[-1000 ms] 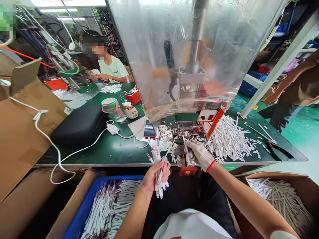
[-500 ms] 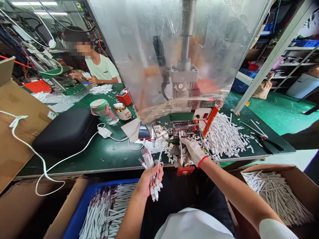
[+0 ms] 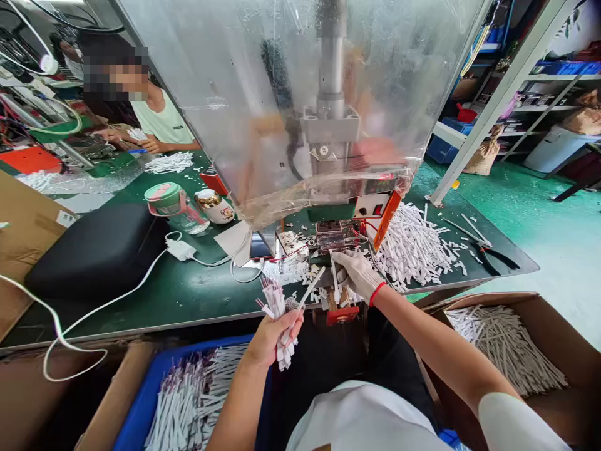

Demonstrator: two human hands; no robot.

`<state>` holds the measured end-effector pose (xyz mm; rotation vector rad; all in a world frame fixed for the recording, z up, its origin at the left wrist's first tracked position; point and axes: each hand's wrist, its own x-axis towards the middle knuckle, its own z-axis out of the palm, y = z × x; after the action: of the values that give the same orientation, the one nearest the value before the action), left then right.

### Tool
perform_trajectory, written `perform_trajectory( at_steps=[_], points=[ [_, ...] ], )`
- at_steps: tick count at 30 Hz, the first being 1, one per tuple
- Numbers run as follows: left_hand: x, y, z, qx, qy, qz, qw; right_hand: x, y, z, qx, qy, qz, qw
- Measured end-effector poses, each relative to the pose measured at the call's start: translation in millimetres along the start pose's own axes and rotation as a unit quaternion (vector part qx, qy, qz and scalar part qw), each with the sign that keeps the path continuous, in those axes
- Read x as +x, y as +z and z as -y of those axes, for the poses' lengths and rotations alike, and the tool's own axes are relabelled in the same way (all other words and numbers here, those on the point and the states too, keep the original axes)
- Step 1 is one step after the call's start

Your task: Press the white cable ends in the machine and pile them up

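Note:
My left hand (image 3: 268, 337) is closed round a bundle of short white cable pieces (image 3: 275, 300) with reddish-brown tips upward. One single white piece (image 3: 310, 287) slants out of that hand to the right, toward the machine. In its white knit glove with a red cuff, my right hand (image 3: 360, 275) pinches another white cable piece (image 3: 336, 283). That piece points at the small metal fixture (image 3: 330, 238) under the press and lies over a red-fronted block (image 3: 342, 315). The glove hides part of the fingertips.
A clear plastic shield (image 3: 225, 94) hangs round the press cylinder (image 3: 331, 125). Right of it lie a heap of white pieces (image 3: 408, 250) and pliers (image 3: 493, 255). A blue bin (image 3: 136, 388) and a carton (image 3: 511, 299) flank me. Left are a black case (image 3: 94, 250), a jar (image 3: 171, 203) and a co-worker (image 3: 159, 119).
The camera view has shifted to the right. The white piece in my right hand has come back slightly from the fixture, and the single piece at my left hand leans further right.

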<state>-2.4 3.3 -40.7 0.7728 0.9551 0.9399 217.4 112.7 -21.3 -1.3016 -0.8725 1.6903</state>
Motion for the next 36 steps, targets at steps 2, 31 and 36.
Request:
perform_trajectory(
  at_steps=[2, 31, 36],
  points=[
    [0.4, -1.3, -6.0, 0.041, -0.010, 0.012, 0.999, -11.6, -10.9, 17.2, -0.066, -0.029, 0.047, 0.996],
    [11.9, -8.5, -61.5, 0.217, -0.039, -0.047, 0.974, -26.0, -205.9, 100.0, -0.469, -0.113, -0.167, 0.860],
    [42.3, 37.0, -29.1, 0.208, 0.005, -0.110, 0.972, 36.8, -227.7, 101.5, -0.697, -0.073, -0.238, 0.672]
  ],
)
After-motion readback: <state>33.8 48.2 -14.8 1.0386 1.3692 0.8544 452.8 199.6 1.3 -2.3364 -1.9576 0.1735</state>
